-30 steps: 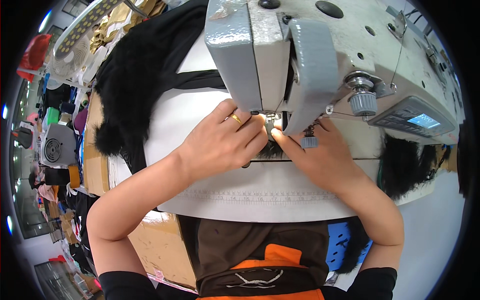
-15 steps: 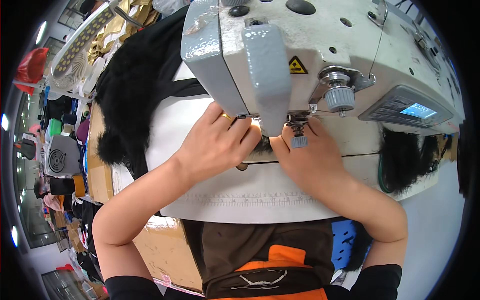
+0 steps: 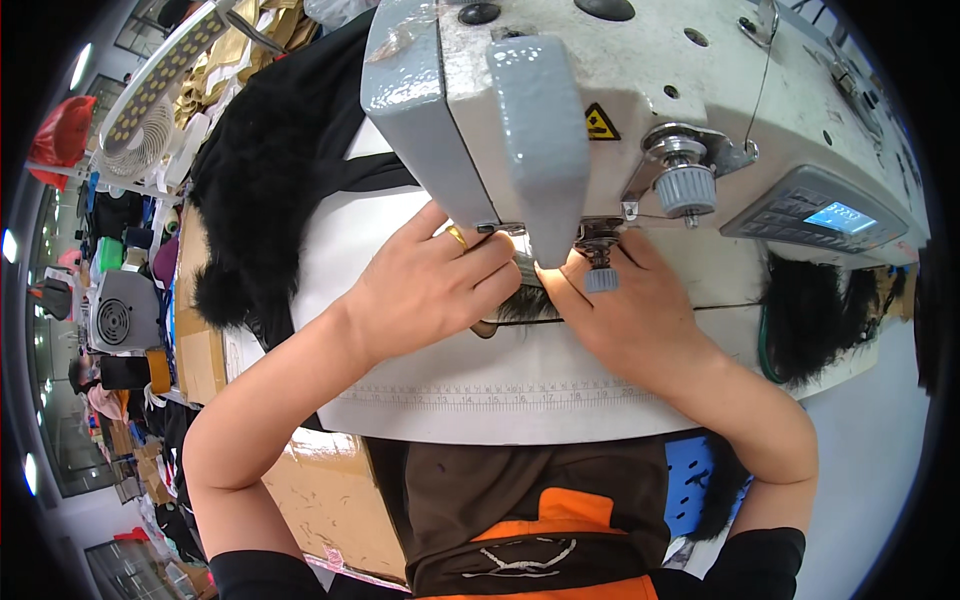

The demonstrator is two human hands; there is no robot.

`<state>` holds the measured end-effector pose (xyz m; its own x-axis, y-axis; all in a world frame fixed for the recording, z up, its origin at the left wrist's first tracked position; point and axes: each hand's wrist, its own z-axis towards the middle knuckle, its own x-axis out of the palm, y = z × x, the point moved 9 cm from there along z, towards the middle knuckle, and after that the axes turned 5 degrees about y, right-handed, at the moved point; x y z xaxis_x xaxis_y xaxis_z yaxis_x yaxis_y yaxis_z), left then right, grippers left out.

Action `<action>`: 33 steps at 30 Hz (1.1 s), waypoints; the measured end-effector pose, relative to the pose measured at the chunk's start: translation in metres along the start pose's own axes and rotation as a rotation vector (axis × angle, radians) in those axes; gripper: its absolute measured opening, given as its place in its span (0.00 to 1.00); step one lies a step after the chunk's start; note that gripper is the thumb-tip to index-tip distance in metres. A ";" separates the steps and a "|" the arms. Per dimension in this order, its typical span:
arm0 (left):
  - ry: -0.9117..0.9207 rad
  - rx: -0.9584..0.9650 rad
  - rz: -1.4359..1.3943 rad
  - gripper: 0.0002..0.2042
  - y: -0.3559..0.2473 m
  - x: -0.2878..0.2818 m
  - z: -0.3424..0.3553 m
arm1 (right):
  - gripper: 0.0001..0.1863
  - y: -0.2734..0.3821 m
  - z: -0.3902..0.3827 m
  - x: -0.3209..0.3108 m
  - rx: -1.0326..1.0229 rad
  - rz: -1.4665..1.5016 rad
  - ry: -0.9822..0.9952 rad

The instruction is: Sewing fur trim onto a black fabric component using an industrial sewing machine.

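Note:
At the stitching area of a white and grey sewing machine [image 3: 545,150], both my hands work on a small piece of dark fur [image 3: 528,302]. My left hand [image 3: 425,290], with a gold ring, is closed at the left of the machine's needle area, its fingertips bent in against the fur. From the right, my right hand [image 3: 635,310] reaches under the tension knob, fingers pressed together at the fur's other side. The machine head hides its fingertips and the needle. Between the hands the fur's hairs hang toward me over the slot in the white bed.
Black fur fabric [image 3: 260,190] is heaped at the left of the white table [image 3: 430,410], which bears a printed ruler. More black fur [image 3: 815,320] lies at the right. A cardboard box [image 3: 330,500] stands below the table's front edge. A lit display [image 3: 840,217] sits on the machine.
More of the dark fur shows between my hands now. My right hand has shifted slightly to the right, and my left fingers have bent a little differently. The view has moved slightly.

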<state>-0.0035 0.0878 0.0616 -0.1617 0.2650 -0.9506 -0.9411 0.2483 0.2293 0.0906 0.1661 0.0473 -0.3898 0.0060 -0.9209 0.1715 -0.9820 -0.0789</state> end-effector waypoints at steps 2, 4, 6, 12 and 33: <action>0.004 0.013 -0.002 0.07 0.000 0.003 -0.002 | 0.19 0.001 0.000 0.001 -0.003 0.015 0.016; -0.052 0.062 0.058 0.08 -0.005 0.000 -0.004 | 0.19 0.002 -0.001 0.003 -0.006 0.030 0.032; -0.071 0.062 0.069 0.08 -0.006 0.001 -0.007 | 0.22 0.003 -0.006 0.009 -0.028 0.019 0.078; -0.101 0.078 0.075 0.07 -0.006 0.000 -0.012 | 0.23 -0.005 -0.006 0.010 -0.018 0.015 0.218; -0.079 0.101 -0.066 0.05 -0.001 0.001 -0.005 | 0.14 -0.019 -0.004 -0.001 0.031 0.179 0.051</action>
<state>-0.0046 0.0831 0.0591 -0.0732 0.3165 -0.9458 -0.9135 0.3592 0.1909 0.0911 0.1853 0.0479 -0.3091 -0.1609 -0.9373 0.2054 -0.9736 0.0994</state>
